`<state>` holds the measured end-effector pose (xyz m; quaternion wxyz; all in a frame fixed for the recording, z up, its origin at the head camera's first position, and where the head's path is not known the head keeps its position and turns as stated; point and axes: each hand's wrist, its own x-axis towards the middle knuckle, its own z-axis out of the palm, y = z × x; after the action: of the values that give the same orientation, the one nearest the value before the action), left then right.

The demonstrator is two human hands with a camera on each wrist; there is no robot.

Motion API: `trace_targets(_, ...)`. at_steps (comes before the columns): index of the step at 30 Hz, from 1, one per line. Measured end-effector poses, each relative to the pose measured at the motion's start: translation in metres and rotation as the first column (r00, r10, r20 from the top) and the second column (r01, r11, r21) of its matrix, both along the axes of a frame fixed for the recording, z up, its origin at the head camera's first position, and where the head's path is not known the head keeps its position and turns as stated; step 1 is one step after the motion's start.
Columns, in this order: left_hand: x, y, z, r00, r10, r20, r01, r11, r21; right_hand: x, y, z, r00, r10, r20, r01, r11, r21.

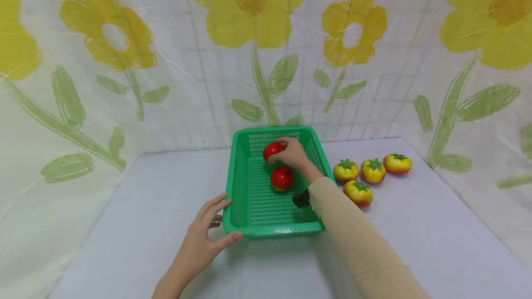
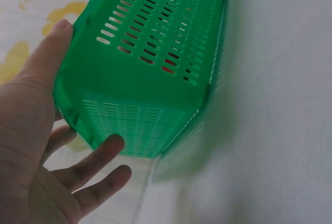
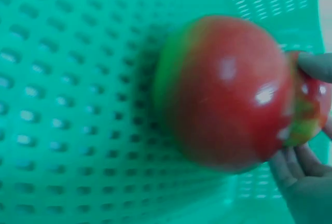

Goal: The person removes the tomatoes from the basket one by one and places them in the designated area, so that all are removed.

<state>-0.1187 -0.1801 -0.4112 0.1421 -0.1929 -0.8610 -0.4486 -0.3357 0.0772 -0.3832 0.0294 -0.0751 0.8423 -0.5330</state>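
Observation:
Inside the green basket (image 1: 274, 230), my right hand (image 1: 292, 153) grips a red fruit (image 1: 272, 151) near the back wall. A second red fruit (image 1: 282, 179) lies just in front of it on the basket floor; in the right wrist view this fruit (image 3: 223, 94) looms large, with the gripped one (image 3: 310, 99) behind it between thumb and fingers. My left hand (image 1: 199, 243) rests at the basket's front left corner, fingers spread and thumb on the rim. The left wrist view shows the left hand (image 2: 57, 146) around the corner of the basket (image 2: 129, 79), fingers loosely extended.
Right of the basket, several yellow-red fruits (image 1: 372, 171) with green leafy tops stand on the white table (image 1: 174, 188). A curtain (image 1: 178, 82) printed with yellow flowers hangs behind the table and along its sides. A black device (image 1: 301, 199) sits at the right wrist.

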Motion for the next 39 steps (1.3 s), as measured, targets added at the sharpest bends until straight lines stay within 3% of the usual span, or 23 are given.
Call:
trace_targets(10, 0.000, 0.000, -0.002, 1.000, 0.001, 0.014, -0.001, 1.000, 0.002, 0.012, -0.002, 0.035, 0.999, 0.026, -0.022, -0.029, 0.993, -0.112)
trace_targets(19, -0.002, 0.001, -0.002, 1.000, 0.000, 0.010, 0.000, 1.000, -0.010, 0.030, 0.010, 0.067, 0.988, 0.073, -0.139, -0.098, 0.978, -0.184)
trace_targets(25, -0.002, 0.001, -0.001, 1.000, -0.004, 0.004, 0.004, 1.000, -0.016, 0.053, 0.025, 0.083, 0.974, 0.080, -0.212, -0.134, 0.958, -0.253)
trace_targets(33, -0.002, 0.001, -0.001, 1.000, -0.014, -0.003, 0.014, 1.000, -0.011, 0.090, 0.060, 0.089, 0.943, 0.033, -0.331, -0.134, 0.948, -0.287)
trace_targets(39, 0.000, 0.000, -0.002, 1.000, -0.003, -0.007, 0.003, 1.000, -0.010, 0.110, 0.088, 0.082, 0.946, -0.036, -0.321, -0.054, 0.962, -0.267)
